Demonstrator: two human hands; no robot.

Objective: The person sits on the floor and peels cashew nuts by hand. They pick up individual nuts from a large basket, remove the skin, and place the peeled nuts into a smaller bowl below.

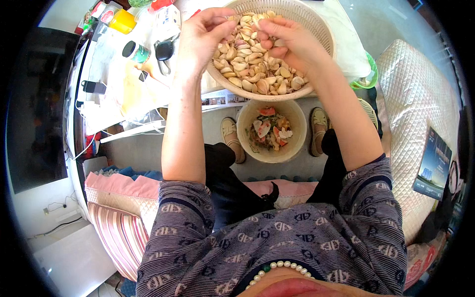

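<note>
A round beige plastic colander (323,31) full of garlic cloves (256,68) stands at the table's edge in front of me. Over its far left part, my left hand (211,31) pinches a small pale piece between thumb and fingertips, seemingly garlic or its skin. My right hand (287,39) is over the right part of the cloves, thumb and index finger closed on a small whitish piece, likely a garlic clove. The two hands are apart. Below the colander, a cream bucket (301,130) on the floor between my feet holds food scraps and peels.
On the white table (111,70) left lie a green-labelled jar (136,52), a black case (164,50), an orange container (122,21) and cables. A green basket (372,70) is at the table's right corner. A quilted sofa cover (408,111) with a dark brochure (433,163) is at right.
</note>
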